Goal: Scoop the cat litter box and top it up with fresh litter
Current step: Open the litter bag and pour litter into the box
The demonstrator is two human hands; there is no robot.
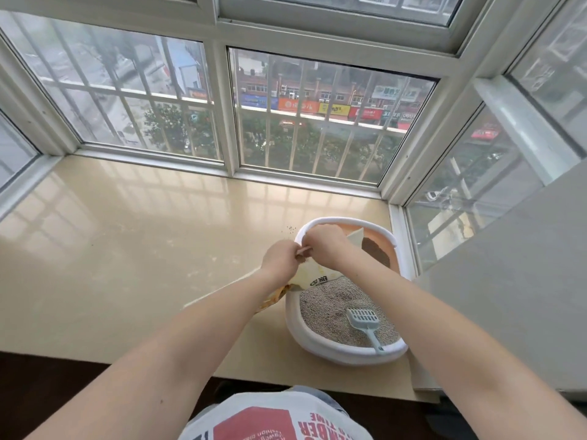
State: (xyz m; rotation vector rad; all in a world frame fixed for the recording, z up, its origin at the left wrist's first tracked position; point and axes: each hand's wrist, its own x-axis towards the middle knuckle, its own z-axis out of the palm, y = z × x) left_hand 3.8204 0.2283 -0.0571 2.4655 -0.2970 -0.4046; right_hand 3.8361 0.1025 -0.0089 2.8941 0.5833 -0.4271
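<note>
A white oval litter box [297,325] sits on the beige sill at the right, filled with grey litter [330,309]. A pale blue slotted scoop [365,325] lies in the litter, its handle resting on the near rim. A cream litter bag [320,274] with dark print leans over the box's left rim. My left hand [279,258] and my right hand [324,246] both pinch the bag's top edge, close together above the box's far left side. Behind them an orange-walled part [378,241] holds a dark brown heap.
The glossy beige window sill [127,265] stretches left of the box, with a few dark litter grains [290,230] by the box's far rim. Barred windows close off the back and sides. A grey wall [508,281] stands right of the box.
</note>
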